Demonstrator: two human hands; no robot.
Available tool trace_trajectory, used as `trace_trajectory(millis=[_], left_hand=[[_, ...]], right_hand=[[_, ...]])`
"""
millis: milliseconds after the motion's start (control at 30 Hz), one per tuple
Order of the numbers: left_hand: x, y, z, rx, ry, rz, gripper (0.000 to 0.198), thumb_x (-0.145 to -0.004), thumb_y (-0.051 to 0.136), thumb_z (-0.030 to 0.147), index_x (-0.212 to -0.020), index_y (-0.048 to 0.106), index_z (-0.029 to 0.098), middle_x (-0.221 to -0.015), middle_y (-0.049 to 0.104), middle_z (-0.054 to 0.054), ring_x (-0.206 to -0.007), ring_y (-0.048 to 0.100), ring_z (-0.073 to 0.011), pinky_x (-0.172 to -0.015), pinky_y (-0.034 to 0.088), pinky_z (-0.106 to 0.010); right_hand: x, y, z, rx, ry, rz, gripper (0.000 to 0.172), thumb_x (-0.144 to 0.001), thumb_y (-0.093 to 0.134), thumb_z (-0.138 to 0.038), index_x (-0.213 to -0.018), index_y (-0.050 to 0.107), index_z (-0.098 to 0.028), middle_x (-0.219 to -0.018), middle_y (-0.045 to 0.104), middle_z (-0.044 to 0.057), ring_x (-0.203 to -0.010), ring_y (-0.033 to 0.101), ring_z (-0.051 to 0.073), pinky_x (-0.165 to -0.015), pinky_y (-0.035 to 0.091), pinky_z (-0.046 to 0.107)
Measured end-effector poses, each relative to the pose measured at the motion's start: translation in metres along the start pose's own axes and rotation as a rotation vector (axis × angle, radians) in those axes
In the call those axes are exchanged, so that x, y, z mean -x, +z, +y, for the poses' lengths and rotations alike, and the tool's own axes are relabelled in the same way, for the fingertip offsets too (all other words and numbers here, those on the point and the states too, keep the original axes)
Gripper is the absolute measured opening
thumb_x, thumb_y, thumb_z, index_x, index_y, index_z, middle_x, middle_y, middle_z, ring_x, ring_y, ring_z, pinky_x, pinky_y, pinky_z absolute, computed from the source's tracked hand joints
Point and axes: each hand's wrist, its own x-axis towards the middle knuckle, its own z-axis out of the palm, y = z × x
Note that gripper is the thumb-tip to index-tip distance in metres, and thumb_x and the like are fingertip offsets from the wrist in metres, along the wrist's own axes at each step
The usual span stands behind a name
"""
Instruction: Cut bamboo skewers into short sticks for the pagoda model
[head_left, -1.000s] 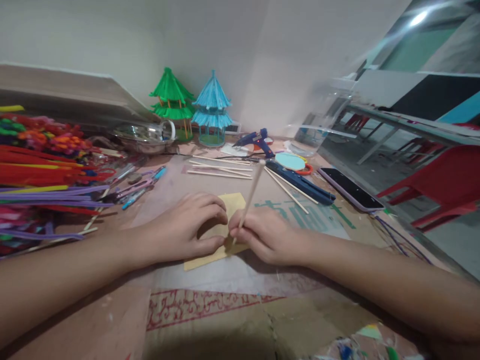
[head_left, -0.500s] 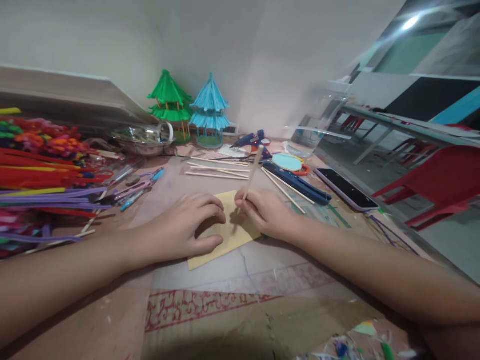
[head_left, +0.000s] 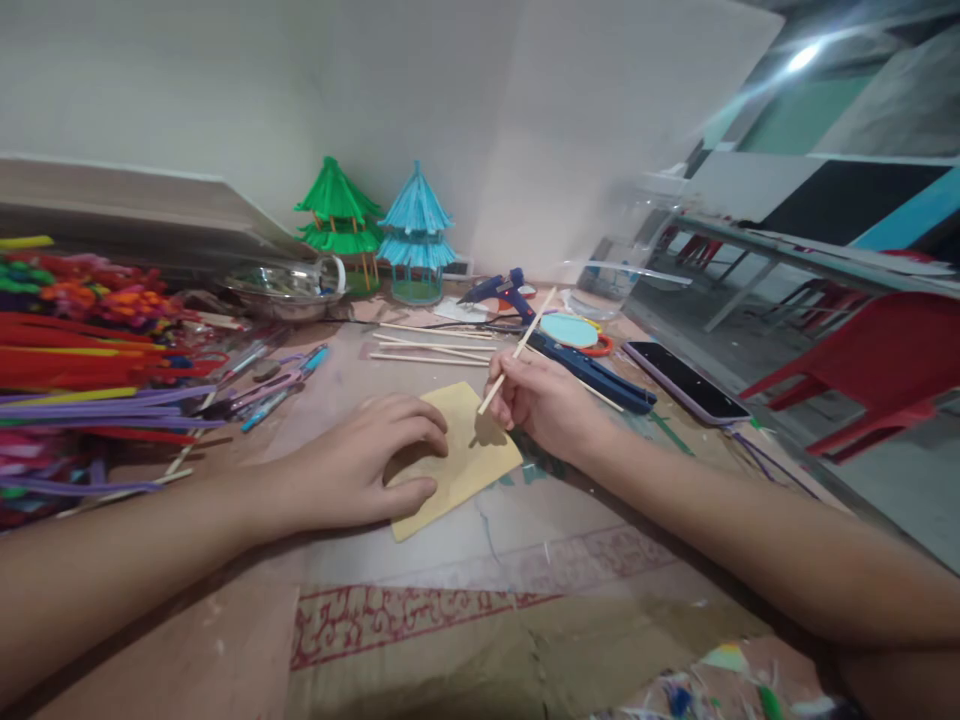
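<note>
A yellow sheet of sandpaper or card (head_left: 472,470), I cannot tell which, lies on the table in front of me. My left hand (head_left: 397,450) rests on its left part, fingers loosely curved and thumb apart. Above the sheet's right edge, my right hand (head_left: 536,395) grips a thin wooden stick (head_left: 521,345) between thumb and fingers. The stick slants up to the right, and its lower end hangs over the sheet. Several more wooden sticks (head_left: 431,345) lie just beyond the sheet.
Behind stand a green pagoda model (head_left: 337,225) and a blue one (head_left: 417,235). A glue gun (head_left: 499,290), pliers-like dark blue tool (head_left: 596,370) and phone (head_left: 686,382) lie to the right. Colourful pipe cleaners (head_left: 97,350) pile up left, near a metal bowl (head_left: 281,290).
The stick has gone from nearly upright on the sheet to a slant, its lower end raised. My right hand has turned and shifted slightly right. My left hand stays on the sheet.
</note>
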Motion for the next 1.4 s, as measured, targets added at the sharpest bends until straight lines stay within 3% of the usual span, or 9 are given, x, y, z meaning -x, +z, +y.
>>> trace_trajectory(millis=[133, 400, 567, 700, 867, 1100, 1233, 1400], left_hand=[[0.002, -0.002, 0.001, 0.079, 0.087, -0.025, 0.015, -0.088, 0.053, 0.025, -0.100, 0.060, 0.020, -0.109, 0.063, -0.006, -0.106, 0.057, -0.0202, -0.097, 0.044, -0.036], [0.003, 0.000, 0.004, 0.056, 0.063, -0.015, 0.016, -0.088, 0.053, 0.026, -0.102, 0.059, 0.020, -0.112, 0.062, -0.007, -0.108, 0.055, -0.0219, -0.098, 0.043, -0.038], [0.009, 0.003, 0.019, 0.057, -0.003, -0.001, 0.018, -0.086, 0.054, 0.025, -0.103, 0.058, 0.020, -0.112, 0.061, -0.008, -0.109, 0.054, -0.0235, -0.097, 0.044, -0.040], [0.012, 0.004, 0.029, 0.035, -0.036, -0.006, 0.018, -0.083, 0.056, 0.023, -0.101, 0.059, 0.020, -0.111, 0.061, -0.007, -0.108, 0.054, -0.0242, -0.099, 0.044, -0.042], [0.010, 0.001, 0.022, 0.017, -0.029, 0.006, 0.021, -0.085, 0.053, 0.021, -0.105, 0.058, 0.020, -0.110, 0.062, -0.007, -0.106, 0.056, -0.0225, -0.096, 0.046, -0.038], [0.003, 0.005, 0.009, 0.027, 0.006, 0.094, 0.019, -0.092, 0.047, 0.020, -0.103, 0.063, 0.021, -0.109, 0.064, -0.007, -0.106, 0.057, -0.0205, -0.096, 0.045, -0.036], [0.001, 0.004, 0.010, 0.048, -0.017, 0.143, 0.020, -0.096, 0.049, 0.028, -0.095, 0.068, 0.021, -0.106, 0.065, -0.006, -0.104, 0.058, -0.0195, -0.093, 0.045, -0.035], [0.004, 0.000, 0.015, 0.066, -0.036, 0.242, 0.021, -0.096, 0.051, 0.029, -0.088, 0.070, 0.023, -0.102, 0.063, -0.004, -0.099, 0.057, -0.0178, -0.092, 0.045, -0.034]], right_hand=[[-0.002, -0.001, -0.005, -0.313, 0.206, -0.054, 0.017, -0.081, 0.057, -0.032, -0.073, 0.053, -0.018, -0.051, 0.060, -0.001, -0.039, 0.048, 0.009, -0.040, 0.036, 0.018], [-0.003, 0.001, -0.006, -0.376, 0.280, -0.060, 0.020, -0.087, 0.045, -0.026, -0.071, 0.053, -0.018, -0.049, 0.061, 0.001, -0.038, 0.050, 0.010, -0.038, 0.037, 0.017], [0.001, 0.003, 0.000, -0.339, 0.270, -0.149, 0.018, -0.081, 0.056, -0.033, -0.072, 0.054, -0.018, -0.050, 0.062, 0.000, -0.038, 0.050, 0.010, -0.037, 0.038, 0.018], [0.008, 0.006, 0.003, -0.277, 0.224, -0.264, 0.025, -0.078, 0.064, -0.041, -0.073, 0.055, -0.018, -0.048, 0.061, -0.001, -0.038, 0.050, 0.009, -0.037, 0.036, 0.017], [0.009, 0.004, 0.002, -0.260, 0.167, -0.294, 0.025, -0.080, 0.063, -0.041, -0.076, 0.055, -0.018, -0.046, 0.058, -0.004, -0.036, 0.045, 0.007, -0.036, 0.031, 0.015], [0.008, 0.001, 0.001, -0.305, 0.161, -0.346, 0.011, -0.076, 0.056, -0.029, -0.078, 0.051, -0.019, -0.056, 0.068, 0.001, -0.041, 0.053, 0.010, -0.041, 0.039, 0.018], [0.013, 0.005, 0.000, -0.270, 0.153, -0.358, 0.013, -0.076, 0.066, -0.025, -0.081, 0.057, -0.017, -0.068, 0.072, 0.002, -0.049, 0.058, 0.009, -0.047, 0.045, 0.019], [0.013, 0.006, 0.000, -0.292, 0.186, -0.372, 0.021, -0.078, 0.073, -0.034, -0.082, 0.062, -0.017, -0.070, 0.073, 0.003, -0.053, 0.059, 0.009, -0.048, 0.047, 0.020]])
